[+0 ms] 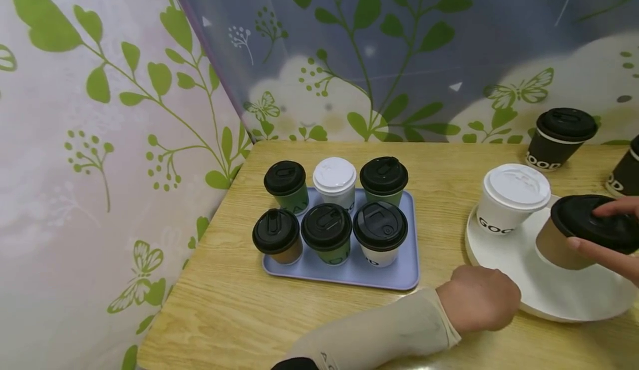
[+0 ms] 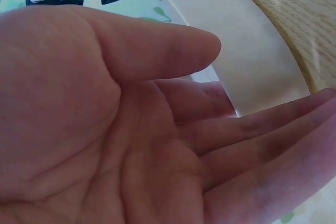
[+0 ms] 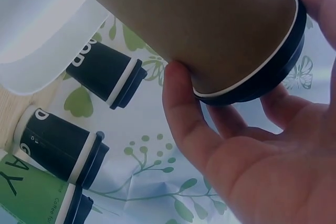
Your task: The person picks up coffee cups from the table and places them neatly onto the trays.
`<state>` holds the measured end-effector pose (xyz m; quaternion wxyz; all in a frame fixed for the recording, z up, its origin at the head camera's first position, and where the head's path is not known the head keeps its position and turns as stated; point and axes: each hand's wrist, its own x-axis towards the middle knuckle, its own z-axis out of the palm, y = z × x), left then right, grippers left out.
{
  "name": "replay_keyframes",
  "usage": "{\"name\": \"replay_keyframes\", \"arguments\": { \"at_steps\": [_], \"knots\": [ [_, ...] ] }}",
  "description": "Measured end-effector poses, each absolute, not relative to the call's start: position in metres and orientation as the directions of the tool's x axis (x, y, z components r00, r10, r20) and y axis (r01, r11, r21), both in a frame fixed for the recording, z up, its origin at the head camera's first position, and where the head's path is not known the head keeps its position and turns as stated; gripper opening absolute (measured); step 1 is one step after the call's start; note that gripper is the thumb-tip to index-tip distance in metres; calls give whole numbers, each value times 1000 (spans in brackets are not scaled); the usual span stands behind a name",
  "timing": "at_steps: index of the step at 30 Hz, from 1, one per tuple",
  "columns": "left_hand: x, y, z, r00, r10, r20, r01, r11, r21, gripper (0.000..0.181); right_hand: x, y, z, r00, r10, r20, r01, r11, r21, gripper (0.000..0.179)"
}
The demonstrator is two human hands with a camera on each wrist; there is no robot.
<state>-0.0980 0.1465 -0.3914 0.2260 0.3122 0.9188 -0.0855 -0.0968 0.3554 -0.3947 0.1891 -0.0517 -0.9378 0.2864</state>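
Observation:
A brown paper cup (image 1: 564, 243) with a black lid is at the right of the head view, over a round white tray (image 1: 519, 281). My right hand (image 1: 616, 237) holds it by the lid; in the right wrist view thumb and fingers (image 3: 184, 103) spread around the lid's edge. A white cup (image 1: 504, 209) with a white lid stands on the same tray, to the left. My left hand (image 1: 479, 298) is at the tray's near left rim, back of the hand up. The left wrist view shows its fingers (image 2: 262, 156) nearly straight, beside the tray's side (image 2: 252, 51).
A lilac rectangular tray (image 1: 344, 279) holds several lidded cups in two rows, left of the white tray. Behind and right stand black cups (image 1: 554, 148) with black lids; a green cup (image 3: 37, 192) shows in the right wrist view. Patterned sheeting (image 1: 319, 42) rises behind the wooden table (image 1: 219, 303).

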Motion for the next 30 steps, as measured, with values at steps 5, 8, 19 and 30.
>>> {"name": "replay_keyframes", "arguments": {
  "at_steps": [5, 8, 19, 30],
  "knots": [
    [-98, 146, -391, -702, 536, -469, 615, 788, -20, 28, -98, 359, -405, -912, 187, 365, -56, 826, -561, 66],
    [-98, 145, -391, -705, 539, -460, 616, 788, -20, 28, -97, 357, -405, -913, 171, 371, -61, 841, -538, 67],
    [-98, 145, -387, -666, 597, -448, 666, 746, 3, 21, -96, 350, -401, -890, 145, 432, -138, 818, -558, 66],
    [-90, 147, -387, -634, 635, -441, 711, 704, -8, 22, -93, 343, -404, -876, 134, 463, -180, 800, -573, 61]
  ]
}}
